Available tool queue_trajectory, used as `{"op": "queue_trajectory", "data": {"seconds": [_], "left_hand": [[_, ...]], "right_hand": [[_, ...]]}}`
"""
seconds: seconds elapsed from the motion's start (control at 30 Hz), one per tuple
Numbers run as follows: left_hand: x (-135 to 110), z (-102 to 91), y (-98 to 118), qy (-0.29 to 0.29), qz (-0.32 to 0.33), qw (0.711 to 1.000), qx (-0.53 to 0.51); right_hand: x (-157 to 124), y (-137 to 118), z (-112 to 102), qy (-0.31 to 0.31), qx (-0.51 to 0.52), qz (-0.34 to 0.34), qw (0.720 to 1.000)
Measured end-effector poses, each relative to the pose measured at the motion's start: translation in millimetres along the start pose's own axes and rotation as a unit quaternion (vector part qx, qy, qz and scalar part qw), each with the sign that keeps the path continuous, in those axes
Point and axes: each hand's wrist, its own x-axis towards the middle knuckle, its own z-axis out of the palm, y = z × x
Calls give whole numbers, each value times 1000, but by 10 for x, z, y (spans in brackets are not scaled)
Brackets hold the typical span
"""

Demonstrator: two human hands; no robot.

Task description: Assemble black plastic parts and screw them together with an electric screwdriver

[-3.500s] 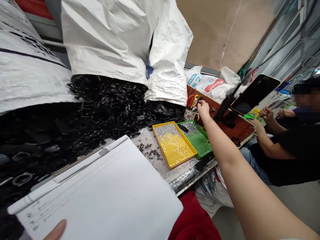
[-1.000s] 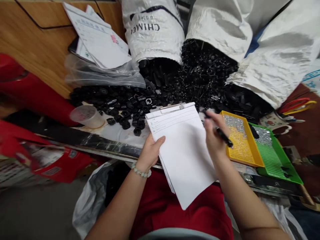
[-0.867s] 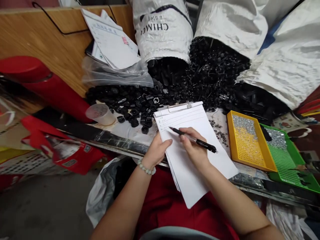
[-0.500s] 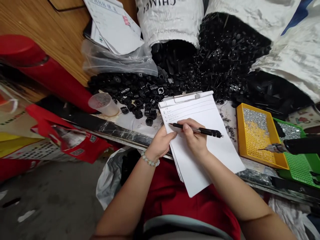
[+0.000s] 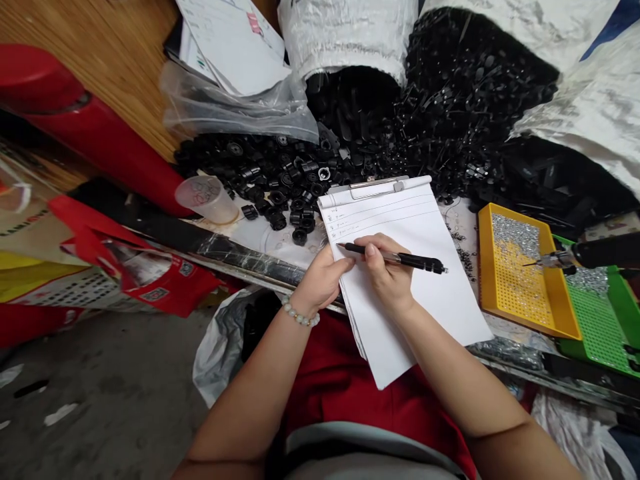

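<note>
A clipboard (image 5: 379, 189) with white paper (image 5: 440, 313) lies slanted over the table edge and my lap. My left hand (image 5: 323, 283), with a beaded bracelet (image 5: 299, 315) at the wrist, grips the clipboard's left side, thumb on top; its other fingers are hidden beneath. In my right hand (image 5: 390, 277) is a black pen (image 5: 417, 262), pinched between thumb and fingers, its tip at the paper's left side under several handwritten lines. Whether the tip touches the paper I cannot tell.
Black plastic parts (image 5: 285, 180) are heaped behind the clipboard, spilling from white sacks (image 5: 345, 40). At the right stand a yellow tray (image 5: 563, 303) and a green tray (image 5: 595, 320) with small metal pieces, under a screwdriver tip (image 5: 550, 260). A plastic cup (image 5: 213, 203) and red flask (image 5: 115, 140) are left.
The view has shifted slightly. My right hand still holds the pen near the same spot on the paper, and my left hand keeps its grip on the clipboard.
</note>
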Motion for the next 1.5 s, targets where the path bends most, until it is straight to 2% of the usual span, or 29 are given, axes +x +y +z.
{"op": "queue_trajectory", "data": {"seconds": [0.8,1.5], "left_hand": [[7,20,12,8,10,1000,17],[5,-3,-10,5,14,1000,8]], "right_hand": [[-2,-4,-3,-11,-4,-9,1000],[-11,10,-2,10,-8,-16,1000]]}}
